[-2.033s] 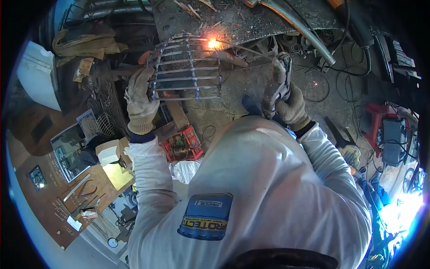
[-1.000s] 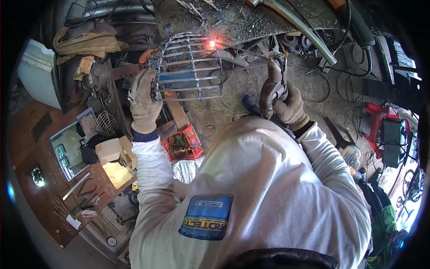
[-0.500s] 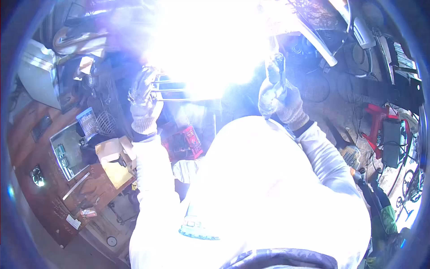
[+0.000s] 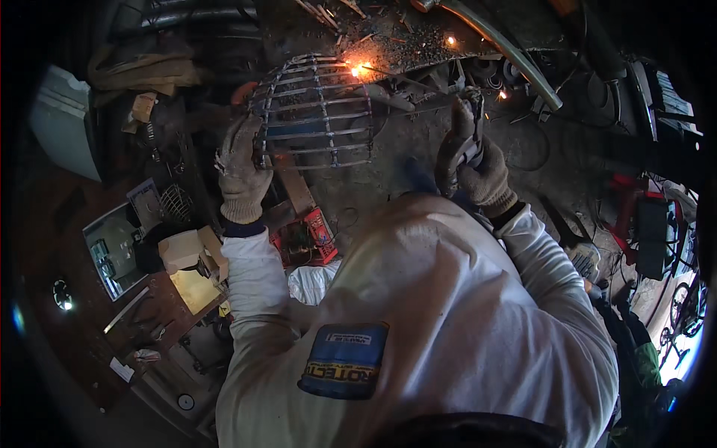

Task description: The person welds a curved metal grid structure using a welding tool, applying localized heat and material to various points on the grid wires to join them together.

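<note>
Right, the left hand (image 4: 243,168), gloved, has its fingers closed on the near-left side of the cage (image 4: 324,112), a rounded frame of metal bars held up just this side of the bench (image 4: 418,43). Across to the right of the cage, the gloved right hand (image 4: 487,179) is wrapped firmly round the holder (image 4: 463,123). Out of that comes a thin rod (image 4: 407,80), slanting back toward the cage, and there's an orange glow (image 4: 359,69) right at the cage's far-right corner! Whether rod tip and bar touch, one cannot tell through the glare. Sparks (image 4: 503,95) shine well to the cage's right. Beyond the cage, grit and thin sticks (image 4: 321,15) litter the bench. Nearer the body than the cage sits a red crate (image 4: 306,237), with a white bag (image 4: 312,282) beside it.
</note>
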Demonstrator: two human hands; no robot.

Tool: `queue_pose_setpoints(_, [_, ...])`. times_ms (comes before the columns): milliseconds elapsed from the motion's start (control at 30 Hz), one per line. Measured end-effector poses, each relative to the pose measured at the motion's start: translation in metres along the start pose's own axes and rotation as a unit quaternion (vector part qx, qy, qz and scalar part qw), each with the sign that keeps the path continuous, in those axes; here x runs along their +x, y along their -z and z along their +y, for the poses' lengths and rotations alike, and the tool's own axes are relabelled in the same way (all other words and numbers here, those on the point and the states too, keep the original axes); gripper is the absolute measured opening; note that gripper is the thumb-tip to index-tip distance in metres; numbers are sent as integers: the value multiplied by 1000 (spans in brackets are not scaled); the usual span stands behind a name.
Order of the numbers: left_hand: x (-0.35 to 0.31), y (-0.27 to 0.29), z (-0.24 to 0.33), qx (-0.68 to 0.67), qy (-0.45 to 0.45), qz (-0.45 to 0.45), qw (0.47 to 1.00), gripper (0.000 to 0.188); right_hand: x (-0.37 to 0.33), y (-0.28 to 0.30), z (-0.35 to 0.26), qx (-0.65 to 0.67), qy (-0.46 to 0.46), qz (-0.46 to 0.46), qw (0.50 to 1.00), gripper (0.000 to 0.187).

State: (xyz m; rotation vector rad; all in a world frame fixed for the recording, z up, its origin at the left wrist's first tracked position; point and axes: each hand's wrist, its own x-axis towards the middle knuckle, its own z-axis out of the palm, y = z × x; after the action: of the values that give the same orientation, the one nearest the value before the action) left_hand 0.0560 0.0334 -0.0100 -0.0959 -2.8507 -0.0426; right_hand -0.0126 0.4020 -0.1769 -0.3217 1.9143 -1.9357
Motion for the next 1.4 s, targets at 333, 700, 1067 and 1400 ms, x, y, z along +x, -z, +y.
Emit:
queue_pose_setpoints(333, [0, 1, -2, 13, -7, -7, 1000, 57, -2, -1, -8, -48, -13, -15, 999, 54])
queue_pose_setpoints(700, [1, 4, 0, 12, -7, -17, 1000, 58, -1, -4, -4, -47, 12, -20, 999, 49])
queue_pose_setpoints(1067, [-11, -8, -18, -238, 69, -15, 969, 46, 3, -8, -1, 122, 37, -96, 987, 32])
queue_pose_setpoints(1400, [-10, -3, -11, 19, -7, -13, 1000, 49, 4, -8, 1, 42, -1, 13, 999, 43])
